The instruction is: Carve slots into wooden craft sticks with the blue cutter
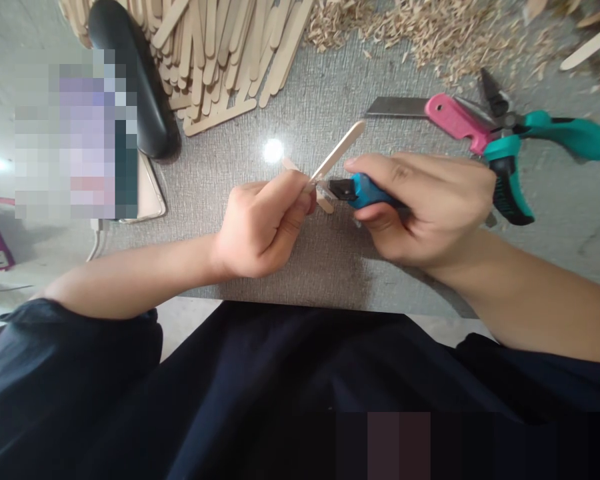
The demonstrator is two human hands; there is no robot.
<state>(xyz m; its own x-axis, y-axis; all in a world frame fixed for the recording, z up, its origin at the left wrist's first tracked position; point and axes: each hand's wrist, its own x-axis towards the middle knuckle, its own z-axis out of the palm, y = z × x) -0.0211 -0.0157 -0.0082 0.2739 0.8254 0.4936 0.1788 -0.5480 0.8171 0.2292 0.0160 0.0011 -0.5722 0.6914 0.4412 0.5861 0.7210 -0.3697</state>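
My left hand (260, 227) pinches a flat wooden craft stick (341, 148) that points up and to the right. My right hand (425, 203) is wrapped round a blue utility knife (365, 191), whose black tip meets the stick just beside my left fingertips. A second short piece of stick (325, 203) shows under the knife tip. Both hands hover over a grey mat (320, 100).
A pile of wooden sticks (220, 47) lies at the back. Wood shavings (430, 30) spread across the back right. A pink-handled cutter (450, 117) and teal pliers (545, 130) lie to the right. A black object (130, 80) and a phone (150, 193) sit at left.
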